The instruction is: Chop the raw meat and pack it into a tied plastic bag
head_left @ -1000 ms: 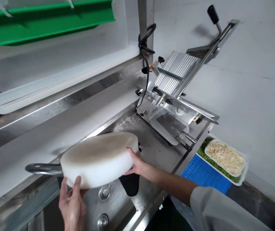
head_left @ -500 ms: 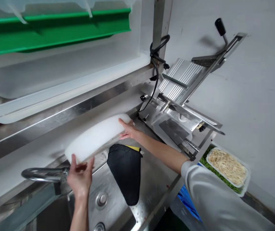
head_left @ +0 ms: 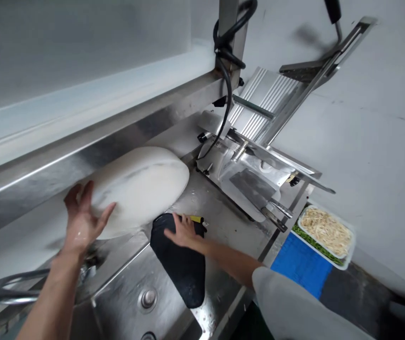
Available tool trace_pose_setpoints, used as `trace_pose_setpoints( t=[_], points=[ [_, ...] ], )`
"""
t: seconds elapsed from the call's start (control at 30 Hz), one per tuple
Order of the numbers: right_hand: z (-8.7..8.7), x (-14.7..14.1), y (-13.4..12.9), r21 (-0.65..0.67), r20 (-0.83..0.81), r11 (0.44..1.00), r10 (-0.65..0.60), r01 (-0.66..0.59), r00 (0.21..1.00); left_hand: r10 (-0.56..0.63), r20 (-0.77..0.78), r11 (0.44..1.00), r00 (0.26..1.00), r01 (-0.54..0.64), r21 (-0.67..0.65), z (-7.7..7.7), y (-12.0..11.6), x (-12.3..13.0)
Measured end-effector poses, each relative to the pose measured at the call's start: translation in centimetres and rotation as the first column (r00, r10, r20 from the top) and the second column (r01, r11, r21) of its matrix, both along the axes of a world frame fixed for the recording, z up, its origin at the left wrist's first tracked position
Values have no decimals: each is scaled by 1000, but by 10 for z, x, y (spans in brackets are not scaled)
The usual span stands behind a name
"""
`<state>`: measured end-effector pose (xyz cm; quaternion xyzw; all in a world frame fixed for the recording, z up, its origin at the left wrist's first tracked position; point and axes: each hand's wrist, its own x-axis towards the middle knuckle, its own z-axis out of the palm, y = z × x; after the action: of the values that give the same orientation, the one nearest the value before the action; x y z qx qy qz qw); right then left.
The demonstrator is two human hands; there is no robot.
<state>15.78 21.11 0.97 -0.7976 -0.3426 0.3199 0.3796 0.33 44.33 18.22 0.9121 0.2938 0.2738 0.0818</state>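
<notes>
A thick round white cutting board [head_left: 149, 186] stands tilted against the wall at the back of the steel counter [head_left: 219, 208]. My left hand [head_left: 84, 217] is at the board's left side, fingers spread and thumb over its face; whether it presses on it I cannot tell. A folded black cloth [head_left: 181, 259] with a yellow strip at its top edge lies on the counter and hangs over the sink's edge. Over its upper part is my right hand [head_left: 184, 231], fingers apart. Whether it touches the cloth is unclear.
A metal slicer [head_left: 255, 179] stands on the counter's right end. Over the board runs a steel shelf [head_left: 117, 132], with a black cable [head_left: 228, 89] hanging from its post. A curved faucet [head_left: 14, 288] is at left, by the sink [head_left: 124, 288]. At right sits a tray of pale strips [head_left: 326, 231].
The white board has gone from lying between both hands to leaning against the wall. My right hand has left it and moved down over the black cloth. The view has shifted closer.
</notes>
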Motion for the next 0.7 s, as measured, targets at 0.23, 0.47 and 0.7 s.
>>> trace_pose_setpoints(
  t=[0.23, 0.47, 0.7],
  points=[
    [-73, -39, -18, -319, 223, 881, 427, -349, 876, 15, -19, 1000, 1000, -15, -22, 5, -11, 9],
    [-41, -24, -72, 29, 89, 994, 102, -105, 991, 10, -11, 999, 1000, -10, -31, 5, -8, 1],
    [-42, 73, -175, 101, 219, 924, -383, 369, 898, 35, 27, 997, 999, -33, -70, -8, -6, -18]
  ],
)
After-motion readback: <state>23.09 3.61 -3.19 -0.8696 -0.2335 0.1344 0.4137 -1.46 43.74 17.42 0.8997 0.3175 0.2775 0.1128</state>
